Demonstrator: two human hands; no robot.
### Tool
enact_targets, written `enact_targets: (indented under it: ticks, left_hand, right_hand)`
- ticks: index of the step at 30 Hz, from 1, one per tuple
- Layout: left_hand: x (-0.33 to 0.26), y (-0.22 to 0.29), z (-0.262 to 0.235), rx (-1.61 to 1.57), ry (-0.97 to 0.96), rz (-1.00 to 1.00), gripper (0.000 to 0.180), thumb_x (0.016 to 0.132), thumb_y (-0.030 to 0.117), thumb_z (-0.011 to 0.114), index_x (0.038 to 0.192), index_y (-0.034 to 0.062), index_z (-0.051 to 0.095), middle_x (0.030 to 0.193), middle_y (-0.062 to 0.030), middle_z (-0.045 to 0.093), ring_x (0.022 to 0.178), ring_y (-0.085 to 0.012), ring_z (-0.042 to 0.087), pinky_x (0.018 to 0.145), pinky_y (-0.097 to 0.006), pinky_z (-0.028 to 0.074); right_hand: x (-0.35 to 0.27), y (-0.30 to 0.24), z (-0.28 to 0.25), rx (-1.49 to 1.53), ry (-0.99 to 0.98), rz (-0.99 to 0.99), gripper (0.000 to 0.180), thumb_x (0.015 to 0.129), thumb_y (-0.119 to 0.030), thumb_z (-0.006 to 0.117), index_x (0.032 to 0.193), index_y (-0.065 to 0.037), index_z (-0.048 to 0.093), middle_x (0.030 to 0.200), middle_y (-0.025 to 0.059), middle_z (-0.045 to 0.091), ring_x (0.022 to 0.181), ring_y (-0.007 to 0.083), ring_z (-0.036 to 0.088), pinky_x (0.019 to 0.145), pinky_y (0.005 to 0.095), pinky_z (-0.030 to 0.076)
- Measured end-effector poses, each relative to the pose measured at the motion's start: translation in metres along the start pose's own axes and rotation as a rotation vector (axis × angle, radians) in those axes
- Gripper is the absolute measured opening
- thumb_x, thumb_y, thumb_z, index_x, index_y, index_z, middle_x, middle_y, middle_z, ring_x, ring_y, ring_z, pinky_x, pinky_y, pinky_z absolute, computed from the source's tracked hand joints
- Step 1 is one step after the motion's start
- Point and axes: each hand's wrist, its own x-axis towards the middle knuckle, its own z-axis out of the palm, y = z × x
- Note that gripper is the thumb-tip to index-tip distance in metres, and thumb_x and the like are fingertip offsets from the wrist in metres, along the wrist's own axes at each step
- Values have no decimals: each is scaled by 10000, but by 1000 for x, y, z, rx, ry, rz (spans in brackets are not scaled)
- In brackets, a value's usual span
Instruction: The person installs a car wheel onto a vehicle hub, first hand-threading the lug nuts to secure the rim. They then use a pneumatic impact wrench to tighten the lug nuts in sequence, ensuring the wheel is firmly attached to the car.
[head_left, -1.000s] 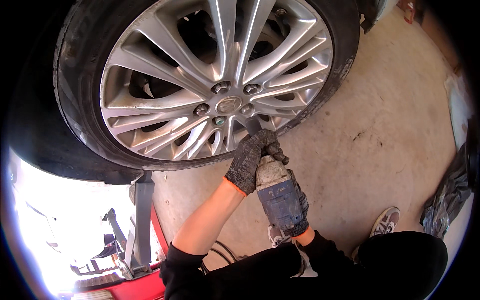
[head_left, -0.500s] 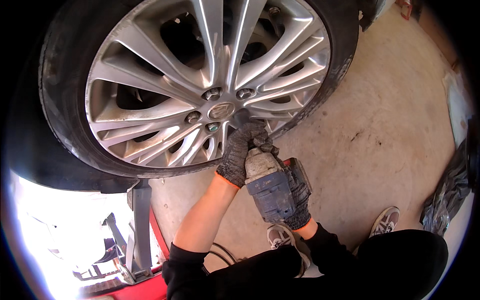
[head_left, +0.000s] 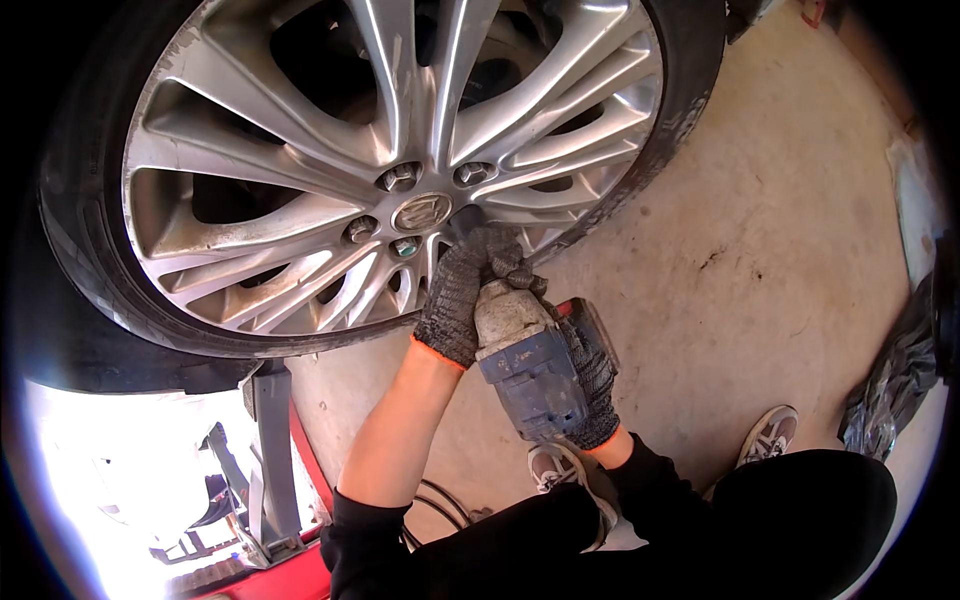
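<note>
A blue and grey impact wrench (head_left: pixel 535 375) points up at the wheel (head_left: pixel 300 165), which has silver spokes and a black tyre. My right hand (head_left: pixel 598 400), in a dark knit glove with an orange cuff, is closed round the wrench's handle, its fingers partly hidden behind the body. Gloved alike, my left hand (head_left: pixel 460 290) wraps the front of the tool, around the dark socket (head_left: pixel 466 222). The socket's end meets the wheel right of the centre cap (head_left: pixel 421 212); the nut there is covered. Other lug nuts (head_left: pixel 400 177) show around the cap.
A grey lift arm post (head_left: pixel 270 450) and a red lift beam (head_left: pixel 290 578) stand at the lower left, beside a glaring bright area. Black hose (head_left: pixel 440 505) lies on the concrete floor (head_left: pixel 740 330) by my shoes (head_left: pixel 770 435). Black plastic sheeting (head_left: pixel 890 375) sits at the right.
The wheel has shifted left and grown slightly larger in view. Both hands and the impact wrench have moved a little left and up, their grip the same.
</note>
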Motion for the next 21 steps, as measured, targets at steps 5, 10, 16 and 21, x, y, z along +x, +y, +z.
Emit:
enact_targets:
  ticks: [5, 10, 16, 21]
  left_hand:
    - [2, -2, -2, -40, -46, 34, 129, 869, 201, 552, 815, 84, 542, 687, -18, 512, 633, -176, 552, 700, -398, 522]
    - [3, -1, -3, 8, -34, 23, 119, 878, 197, 535, 831, 87, 535, 686, -15, 506, 627, -172, 546, 707, -400, 515]
    - [6, 1, -3, -39, -35, -7, 143, 869, 193, 543, 769, 96, 512, 674, -15, 497, 613, -173, 542, 706, -403, 514]
    - [7, 0, 6, 48, 82, 45, 177, 859, 189, 556, 719, 95, 502, 635, -11, 477, 579, -169, 526, 680, -395, 524]
  right_hand:
    - [8, 3, -15, -226, -81, -26, 496, 883, -184, 544, 1337, -40, 407, 1190, 122, 569, 1027, 234, 581, 903, 369, 460]
    - [-1, 24, 4, 93, 26, 219, 529, 873, -252, 557, 1339, -50, 408, 1196, 122, 569, 1030, 245, 581, 906, 400, 453]
    - [8, 23, -8, 155, -69, 137, 548, 864, -273, 570, 1339, -54, 406, 1215, 126, 550, 1055, 258, 563, 891, 407, 458]
    - [13, 19, -14, -356, -53, -137, 438, 917, -181, 489, 1328, -51, 413, 1207, 111, 551, 1049, 233, 565, 896, 391, 470]
